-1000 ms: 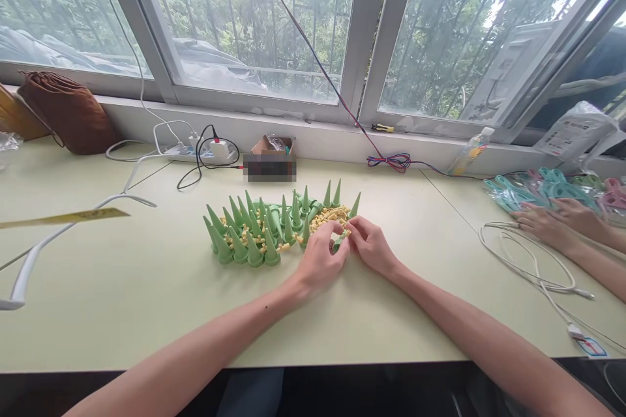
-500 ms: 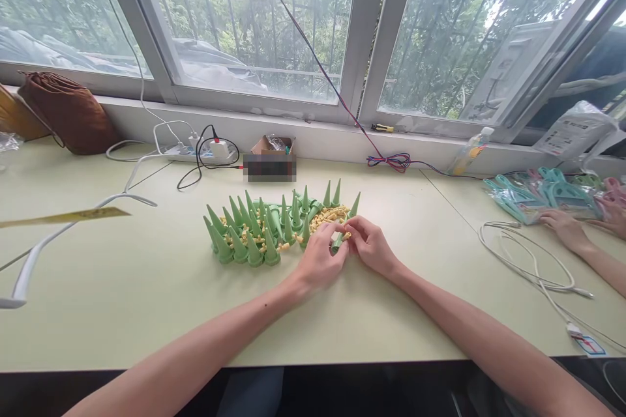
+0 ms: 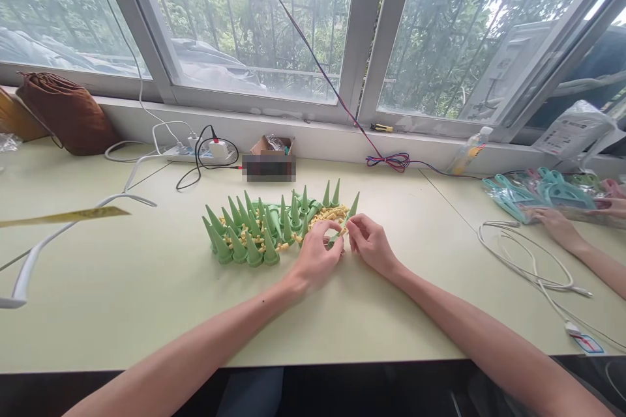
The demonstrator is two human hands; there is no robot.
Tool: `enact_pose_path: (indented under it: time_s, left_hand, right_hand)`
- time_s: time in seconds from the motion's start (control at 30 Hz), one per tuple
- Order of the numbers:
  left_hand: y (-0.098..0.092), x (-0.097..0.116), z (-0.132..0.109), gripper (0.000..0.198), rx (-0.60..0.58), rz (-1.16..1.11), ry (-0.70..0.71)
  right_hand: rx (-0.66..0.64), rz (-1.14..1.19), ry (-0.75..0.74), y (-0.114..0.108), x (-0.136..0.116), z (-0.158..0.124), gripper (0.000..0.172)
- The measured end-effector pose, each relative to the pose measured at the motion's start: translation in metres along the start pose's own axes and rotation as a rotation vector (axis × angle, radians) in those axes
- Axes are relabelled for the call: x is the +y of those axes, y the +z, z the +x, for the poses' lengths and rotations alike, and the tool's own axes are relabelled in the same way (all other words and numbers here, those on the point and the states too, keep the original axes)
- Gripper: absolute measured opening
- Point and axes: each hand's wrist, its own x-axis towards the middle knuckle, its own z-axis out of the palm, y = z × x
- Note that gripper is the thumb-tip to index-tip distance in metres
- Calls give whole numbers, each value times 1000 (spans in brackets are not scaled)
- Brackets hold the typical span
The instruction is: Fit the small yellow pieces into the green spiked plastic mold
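Note:
My left hand (image 3: 317, 251) is closed around a green cone (image 3: 333, 239), mostly hidden by the fingers. A small yellow peg (image 3: 343, 232) shows at the cone's end, between my two hands. Fingers bent and pressed together, my right hand (image 3: 372, 244) is close beside that peg; what it pinches, if anything, is hidden. To the left and behind stand several pointed green cones (image 3: 254, 251), upright on their wide bases. Loose yellow pegs (image 3: 330, 215) lie heaped behind my hands, with more scattered among the cones.
A co-worker's hand (image 3: 557, 227) rests by bagged teal and pink items (image 3: 562, 192) at the right. White cable (image 3: 533, 273) coils nearer. Along the window are a power strip (image 3: 195, 154), small carton (image 3: 272, 145), bottle (image 3: 469, 151) and brown bag (image 3: 66, 112).
My right fingers have drawn slightly away from the yellow peg. The green cone in my left hand has tilted and shows less. At the right, the co-worker's hands have shifted slightly left.

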Motion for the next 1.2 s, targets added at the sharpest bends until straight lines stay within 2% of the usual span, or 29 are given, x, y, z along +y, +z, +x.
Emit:
enact_pose_path:
  time_s: [0.43,0.97,1.2]
  left_hand:
    - [-1,5,0,11,9,-24,-80]
    - [-2,-7,4,9,20,62,17]
    - [-2,-3,2,11,30,89,41]
  right_hand:
    - [1,-8,-52,1,0,-1,22]
    - [-63,-23,-49,1,-1,-1,19]
    - [-22,-4,-70,2,-3,-2,20]
